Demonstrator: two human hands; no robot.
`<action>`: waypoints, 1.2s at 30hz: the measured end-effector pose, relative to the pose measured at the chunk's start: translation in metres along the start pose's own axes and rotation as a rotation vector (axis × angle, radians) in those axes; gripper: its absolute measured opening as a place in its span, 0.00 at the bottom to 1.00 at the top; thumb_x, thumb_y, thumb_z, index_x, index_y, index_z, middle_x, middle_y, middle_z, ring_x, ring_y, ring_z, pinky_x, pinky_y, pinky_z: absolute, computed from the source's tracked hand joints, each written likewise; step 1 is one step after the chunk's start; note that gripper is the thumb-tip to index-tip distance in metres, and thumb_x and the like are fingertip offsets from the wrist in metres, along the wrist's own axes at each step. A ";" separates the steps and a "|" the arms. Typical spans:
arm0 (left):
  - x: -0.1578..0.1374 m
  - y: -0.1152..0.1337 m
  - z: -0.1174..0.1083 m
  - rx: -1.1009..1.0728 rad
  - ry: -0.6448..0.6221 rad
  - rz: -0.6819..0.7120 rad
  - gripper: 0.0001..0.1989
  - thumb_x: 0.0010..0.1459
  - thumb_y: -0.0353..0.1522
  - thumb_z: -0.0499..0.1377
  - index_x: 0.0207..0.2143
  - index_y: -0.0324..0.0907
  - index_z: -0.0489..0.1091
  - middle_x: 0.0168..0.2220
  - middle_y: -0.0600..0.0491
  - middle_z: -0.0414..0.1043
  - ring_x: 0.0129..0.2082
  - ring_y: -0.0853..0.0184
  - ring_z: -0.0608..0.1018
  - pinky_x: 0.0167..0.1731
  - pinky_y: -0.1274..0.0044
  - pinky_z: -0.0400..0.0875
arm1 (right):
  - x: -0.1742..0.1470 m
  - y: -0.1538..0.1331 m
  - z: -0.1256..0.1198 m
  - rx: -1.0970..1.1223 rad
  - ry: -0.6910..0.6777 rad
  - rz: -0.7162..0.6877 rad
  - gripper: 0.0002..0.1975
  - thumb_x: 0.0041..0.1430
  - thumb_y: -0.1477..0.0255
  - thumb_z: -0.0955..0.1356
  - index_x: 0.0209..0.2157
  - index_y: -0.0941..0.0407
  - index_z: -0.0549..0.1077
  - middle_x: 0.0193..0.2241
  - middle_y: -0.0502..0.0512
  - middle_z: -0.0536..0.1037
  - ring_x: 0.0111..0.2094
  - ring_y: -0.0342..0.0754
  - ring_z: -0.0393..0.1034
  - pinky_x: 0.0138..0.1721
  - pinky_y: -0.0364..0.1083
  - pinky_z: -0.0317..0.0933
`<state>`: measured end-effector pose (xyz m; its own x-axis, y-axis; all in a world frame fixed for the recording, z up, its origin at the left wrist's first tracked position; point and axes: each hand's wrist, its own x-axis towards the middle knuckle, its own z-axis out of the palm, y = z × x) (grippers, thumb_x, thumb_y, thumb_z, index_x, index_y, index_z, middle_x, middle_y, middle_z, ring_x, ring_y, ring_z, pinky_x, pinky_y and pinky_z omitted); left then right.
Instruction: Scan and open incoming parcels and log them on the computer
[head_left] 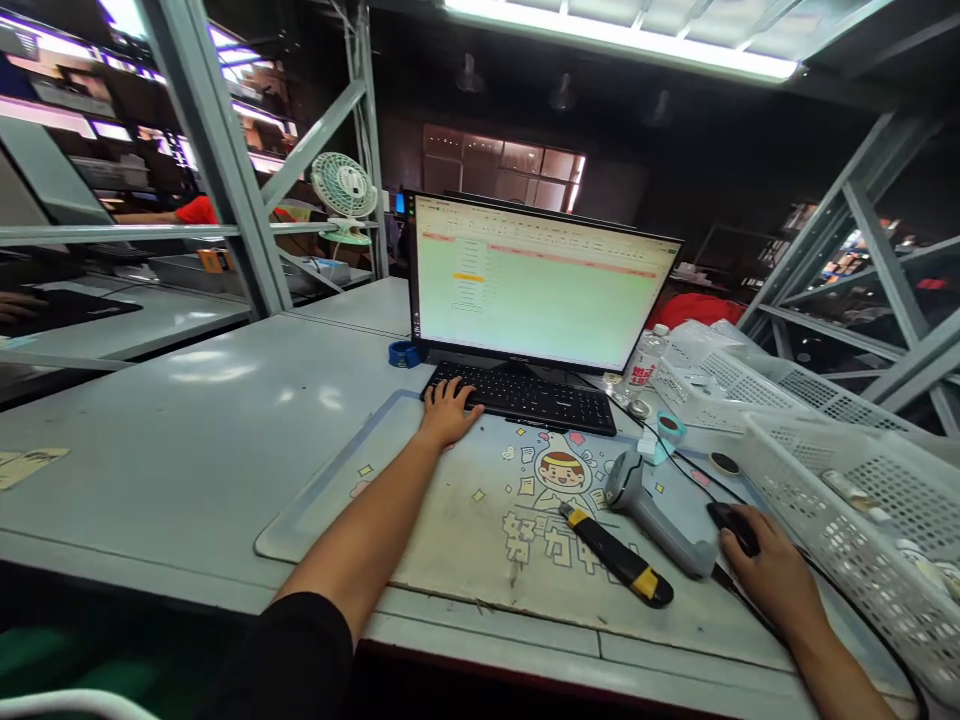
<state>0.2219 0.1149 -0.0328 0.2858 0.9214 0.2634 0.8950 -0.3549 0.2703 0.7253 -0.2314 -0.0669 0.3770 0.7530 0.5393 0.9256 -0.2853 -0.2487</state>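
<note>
My left hand [448, 412] lies with spread fingers on the left end of a black keyboard [551, 392]. At the right, my right hand [766, 562] is wrapped over a black computer mouse [733, 528] on the printed desk mat [450, 530]. Between the hands lie a grey barcode scanner [660, 520] and a black and yellow utility knife [616, 556]. Behind the keyboard stands a monitor [540, 290] showing a spreadsheet with one orange-highlighted cell.
White perforated baskets [795, 480] line the right side, some holding small items. A clear bottle [646, 355], a tape roll [670, 426] and a blue tape roll [403, 353] sit near the monitor. A fan [345, 185] hangs by the metal frame. Another person's hand is at far left.
</note>
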 end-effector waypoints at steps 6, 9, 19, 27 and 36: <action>0.003 -0.003 0.003 0.020 0.026 0.006 0.32 0.73 0.51 0.48 0.72 0.49 0.67 0.79 0.45 0.54 0.78 0.43 0.55 0.76 0.50 0.46 | -0.002 -0.016 -0.012 0.055 0.056 -0.053 0.23 0.69 0.56 0.65 0.56 0.54 0.77 0.56 0.64 0.80 0.56 0.61 0.75 0.61 0.60 0.69; 0.005 -0.005 0.006 0.017 0.036 0.017 0.33 0.73 0.52 0.47 0.72 0.49 0.67 0.78 0.45 0.54 0.78 0.43 0.55 0.76 0.49 0.46 | -0.002 -0.021 -0.014 0.059 0.020 -0.049 0.21 0.68 0.59 0.65 0.55 0.53 0.78 0.55 0.63 0.80 0.55 0.61 0.76 0.60 0.60 0.69; 0.007 -0.006 0.008 0.017 0.046 0.012 0.34 0.72 0.53 0.47 0.71 0.48 0.68 0.78 0.43 0.54 0.77 0.42 0.56 0.76 0.48 0.46 | -0.005 -0.024 -0.015 -0.034 0.031 0.020 0.20 0.68 0.63 0.64 0.55 0.53 0.78 0.58 0.61 0.79 0.51 0.59 0.77 0.52 0.57 0.72; 0.007 -0.004 0.007 0.031 0.045 0.008 0.33 0.73 0.52 0.49 0.72 0.47 0.67 0.78 0.43 0.54 0.77 0.42 0.56 0.76 0.49 0.46 | -0.005 -0.025 -0.017 0.010 0.005 0.006 0.21 0.68 0.60 0.64 0.55 0.53 0.78 0.59 0.63 0.78 0.55 0.60 0.76 0.58 0.58 0.71; -0.001 0.001 -0.002 -0.026 -0.011 -0.004 0.31 0.74 0.50 0.53 0.73 0.49 0.67 0.79 0.45 0.53 0.79 0.45 0.54 0.77 0.51 0.43 | 0.002 0.024 0.013 0.134 -0.054 -0.079 0.32 0.63 0.42 0.65 0.55 0.50 0.81 0.60 0.62 0.79 0.56 0.67 0.78 0.55 0.64 0.73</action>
<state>0.2218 0.1130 -0.0314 0.2859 0.9246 0.2519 0.8869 -0.3548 0.2959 0.7479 -0.2284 -0.0823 0.2977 0.8017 0.5184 0.9382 -0.1452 -0.3142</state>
